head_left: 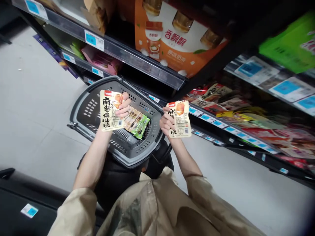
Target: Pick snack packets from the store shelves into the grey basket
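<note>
My left hand (123,106) grips a cream snack packet (108,113) with black lettering and a red label, its printed front facing up. A matching snack packet (182,123) is held in my right hand (167,122), with the fingers wrapped over its left edge. Below my hands is a grey shopping basket (85,95) with slotted walls. My left hand is above the basket, and my right hand is by its right rim. Inside the basket lie several packaged snacks in tan wrappers (133,118) and a green packet (142,127).
Dark shelving with blue price tags (91,38) runs along the far side. An orange milk tea box (169,42) stands on one shelf. At right, colourful snack bags (246,111) fill a lower shelf, with a green package (290,42) above. A dark fixture (24,196) is at lower left.
</note>
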A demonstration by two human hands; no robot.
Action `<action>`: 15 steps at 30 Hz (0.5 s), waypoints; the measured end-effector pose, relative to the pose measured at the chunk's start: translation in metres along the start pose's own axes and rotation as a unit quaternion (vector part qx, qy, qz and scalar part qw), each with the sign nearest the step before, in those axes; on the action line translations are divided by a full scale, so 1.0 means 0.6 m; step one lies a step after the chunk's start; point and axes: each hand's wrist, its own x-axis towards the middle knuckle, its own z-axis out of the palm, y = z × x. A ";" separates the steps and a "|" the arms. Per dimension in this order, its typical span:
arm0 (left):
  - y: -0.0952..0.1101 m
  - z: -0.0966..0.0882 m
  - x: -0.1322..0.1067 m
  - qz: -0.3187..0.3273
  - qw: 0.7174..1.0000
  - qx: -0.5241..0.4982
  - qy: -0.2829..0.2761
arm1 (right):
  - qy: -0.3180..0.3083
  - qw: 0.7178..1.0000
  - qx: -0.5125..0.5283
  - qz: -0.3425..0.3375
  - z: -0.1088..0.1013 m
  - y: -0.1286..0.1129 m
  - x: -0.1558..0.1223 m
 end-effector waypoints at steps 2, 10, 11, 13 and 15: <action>0.000 -0.001 0.000 -0.003 0.999 -0.033 0.004 | 0.013 0.999 0.006 0.042 0.003 -0.003 0.000; -0.003 0.010 0.005 -0.036 0.999 -0.030 0.021 | -0.068 0.996 0.021 0.057 -0.007 -0.011 -0.002; -0.004 0.013 0.005 -0.036 0.999 -0.016 0.016 | -0.071 0.995 0.017 0.062 -0.009 -0.009 -0.003; -0.008 0.018 0.005 -0.033 0.999 0.031 -0.003 | -0.054 0.997 0.007 0.059 -0.010 -0.007 -0.005; -0.015 0.022 0.009 -0.022 0.994 0.107 -0.024 | -0.026 0.999 0.000 0.040 -0.009 -0.007 -0.007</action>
